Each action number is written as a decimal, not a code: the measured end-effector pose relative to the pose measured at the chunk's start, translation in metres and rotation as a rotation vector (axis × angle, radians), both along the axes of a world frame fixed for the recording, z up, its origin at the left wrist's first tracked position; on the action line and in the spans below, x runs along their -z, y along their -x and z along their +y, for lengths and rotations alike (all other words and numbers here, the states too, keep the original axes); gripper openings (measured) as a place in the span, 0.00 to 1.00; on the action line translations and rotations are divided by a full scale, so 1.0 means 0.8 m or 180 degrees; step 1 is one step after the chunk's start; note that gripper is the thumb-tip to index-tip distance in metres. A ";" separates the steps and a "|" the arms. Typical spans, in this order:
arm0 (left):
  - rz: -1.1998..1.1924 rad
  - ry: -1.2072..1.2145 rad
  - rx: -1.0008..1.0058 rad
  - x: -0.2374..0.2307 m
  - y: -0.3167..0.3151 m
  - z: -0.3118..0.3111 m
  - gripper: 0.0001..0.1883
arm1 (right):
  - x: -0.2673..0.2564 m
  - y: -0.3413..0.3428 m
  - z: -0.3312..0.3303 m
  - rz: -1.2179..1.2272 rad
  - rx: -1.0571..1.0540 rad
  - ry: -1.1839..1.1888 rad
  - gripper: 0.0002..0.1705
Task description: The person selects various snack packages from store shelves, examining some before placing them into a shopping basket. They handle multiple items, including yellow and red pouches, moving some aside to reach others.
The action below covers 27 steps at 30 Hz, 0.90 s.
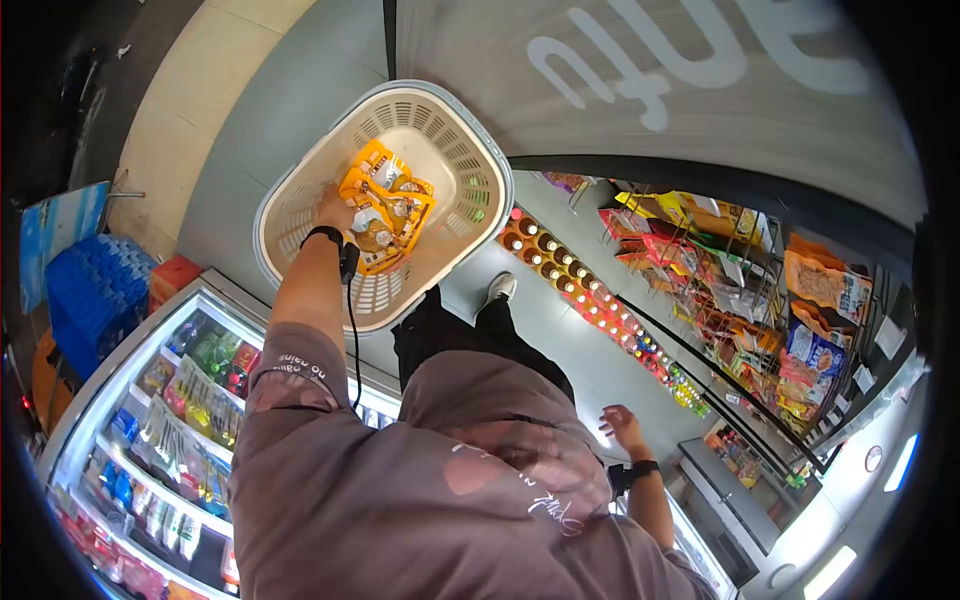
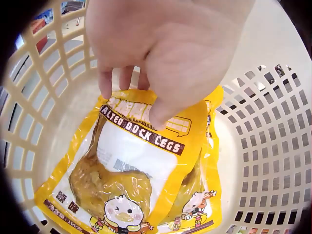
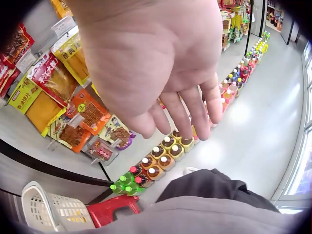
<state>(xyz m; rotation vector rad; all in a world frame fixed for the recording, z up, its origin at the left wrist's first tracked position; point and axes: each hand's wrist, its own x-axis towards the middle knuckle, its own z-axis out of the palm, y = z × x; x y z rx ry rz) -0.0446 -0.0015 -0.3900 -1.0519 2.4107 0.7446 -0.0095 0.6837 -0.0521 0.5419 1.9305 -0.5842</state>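
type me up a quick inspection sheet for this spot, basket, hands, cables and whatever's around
surface: grey floor, with bright glare patches; what supports the basket cannot be made out
job's things: beige slotted basket holding yellow duck leg packets, at least two; front packet overlaps rear packet
clutter: nothing seen in the basket's visible part beyond the packets
hands: left hand pinches the front packet near its top; right hand open, holding nothing
cables: black cable hangs from the left wrist strap
surroundings: bottle rows along the floor, hanging snack packets, lit drinks cooler
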 end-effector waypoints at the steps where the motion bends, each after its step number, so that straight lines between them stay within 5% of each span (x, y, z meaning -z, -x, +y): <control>1: -0.0079 -0.0112 -0.0102 -0.004 0.005 -0.003 0.33 | -0.002 0.007 -0.011 0.0165 -0.0047 0.0029 0.15; 11: -0.0350 -0.0682 -0.0187 -0.033 0.033 -0.016 0.43 | -0.017 0.025 -0.094 0.0248 -0.0201 -0.0037 0.16; 17: -0.0281 -0.0763 -0.0102 0.008 0.033 -0.024 0.41 | -0.014 0.017 -0.106 0.0166 -0.0375 -0.0025 0.15; 27: 0.0199 -0.0607 -0.0430 -0.039 0.030 -0.006 0.41 | -0.015 0.030 -0.121 0.0390 -0.0617 -0.0038 0.15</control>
